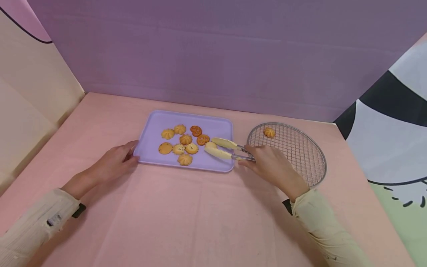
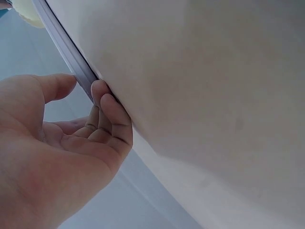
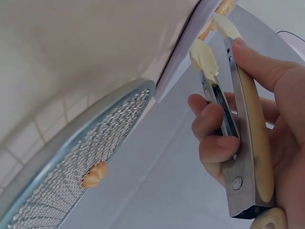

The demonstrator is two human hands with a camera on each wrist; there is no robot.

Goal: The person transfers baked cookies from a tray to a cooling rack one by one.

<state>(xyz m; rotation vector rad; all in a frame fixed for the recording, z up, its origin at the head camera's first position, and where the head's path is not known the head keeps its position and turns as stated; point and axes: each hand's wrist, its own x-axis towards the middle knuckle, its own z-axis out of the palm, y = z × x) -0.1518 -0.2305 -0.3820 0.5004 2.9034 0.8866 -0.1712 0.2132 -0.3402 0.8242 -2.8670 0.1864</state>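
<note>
My right hand (image 1: 271,165) grips metal tongs (image 3: 243,138) with cream tips. In the head view the tips lie over the right part of a lilac tray (image 1: 160,118), on either side of a pale round cookie (image 1: 211,145). At the tray's left near corner, my left hand (image 1: 116,159) pinches the edge, thumb (image 2: 62,87) on one side and curled fingers on the other. Left of the tongs, the tray bears several golden swirl cookies (image 1: 180,129), two pretzel-shaped cookies (image 1: 203,139), two speckled cookies (image 1: 191,148) and a flat round one (image 1: 165,148).
Right of the tray lies a round wire rack (image 1: 300,148), partly behind my right hand. One swirl cookie (image 1: 269,132) sits near its far rim. A purple wall (image 1: 213,55) rises behind the pink table (image 1: 186,215); patterned panels stand at both sides.
</note>
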